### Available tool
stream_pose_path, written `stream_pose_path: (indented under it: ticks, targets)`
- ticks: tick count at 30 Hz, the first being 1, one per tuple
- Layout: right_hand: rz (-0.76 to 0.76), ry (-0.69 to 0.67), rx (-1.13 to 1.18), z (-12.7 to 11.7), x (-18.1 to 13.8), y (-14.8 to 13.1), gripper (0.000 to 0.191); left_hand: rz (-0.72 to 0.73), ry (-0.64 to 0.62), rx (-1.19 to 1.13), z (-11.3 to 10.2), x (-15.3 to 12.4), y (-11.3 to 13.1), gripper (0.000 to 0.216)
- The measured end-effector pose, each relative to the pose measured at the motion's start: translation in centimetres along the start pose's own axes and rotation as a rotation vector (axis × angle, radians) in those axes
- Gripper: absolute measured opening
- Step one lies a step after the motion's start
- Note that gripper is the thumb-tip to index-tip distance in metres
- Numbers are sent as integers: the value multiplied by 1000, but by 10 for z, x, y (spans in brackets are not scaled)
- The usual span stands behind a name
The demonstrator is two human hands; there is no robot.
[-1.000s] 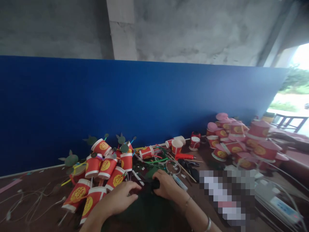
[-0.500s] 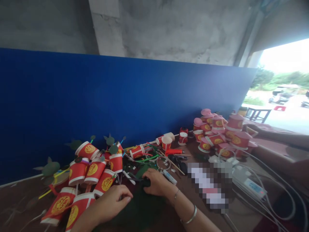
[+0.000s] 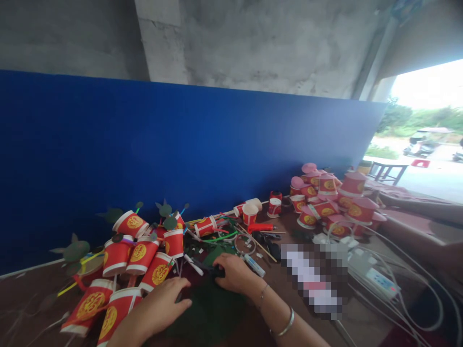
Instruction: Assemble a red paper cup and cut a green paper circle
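Note:
My right hand (image 3: 231,272), with two bracelets on its wrist, is closed around the black handles of what look like scissors (image 3: 205,266). Their dark blades point left, and the fingers hide part of them. Below lies dark green sheet material (image 3: 213,313), hard to make out against the brown table. My left hand (image 3: 168,301) hovers at the left side of this sheet, thumb and fingers apart, with nothing visible between them. A white marker-like tube (image 3: 194,265) lies just beyond the left hand. Green scraps (image 3: 217,253) are spread beyond the right hand.
Red paper cups (image 3: 144,255) with green cut-outs crowd the left. More cups with pink tops (image 3: 325,202) are heaped at right. A red-handled tool (image 3: 261,227), a glue tube (image 3: 254,265) and a power strip (image 3: 383,282) lie around. A blue partition (image 3: 217,149) stands behind; another person's arm (image 3: 415,236) reaches in.
My left hand has shifted slightly left, and its thumb and fingers have spread farther apart. My right hand stays nearly in place. The other person's arm at the right has moved.

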State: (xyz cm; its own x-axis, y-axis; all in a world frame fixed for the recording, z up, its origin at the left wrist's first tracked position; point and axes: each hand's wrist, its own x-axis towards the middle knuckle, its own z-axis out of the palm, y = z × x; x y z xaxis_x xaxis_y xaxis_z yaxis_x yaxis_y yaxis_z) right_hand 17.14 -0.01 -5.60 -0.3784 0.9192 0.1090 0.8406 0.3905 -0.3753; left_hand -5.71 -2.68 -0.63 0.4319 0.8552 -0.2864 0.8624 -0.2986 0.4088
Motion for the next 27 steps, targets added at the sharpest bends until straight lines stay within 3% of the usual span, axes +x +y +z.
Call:
stream_pose_path:
  ticks: [5, 12, 22, 27]
  targets:
    - [-11, 8, 1, -2, -1, 0, 27, -100, 3, 162, 7, 2, 9, 59]
    - [-35, 35, -39, 3, -1, 3, 27, -110, 29, 252, 17, 9, 12, 68]
    - [-26, 44, -60, 5, 0, 0, 23, -110, 0, 236, 26, 14, 3, 72]
    - [-8, 69, -43, 15, 2, -1, 27, -128, -7, 258, 34, 23, -2, 62]
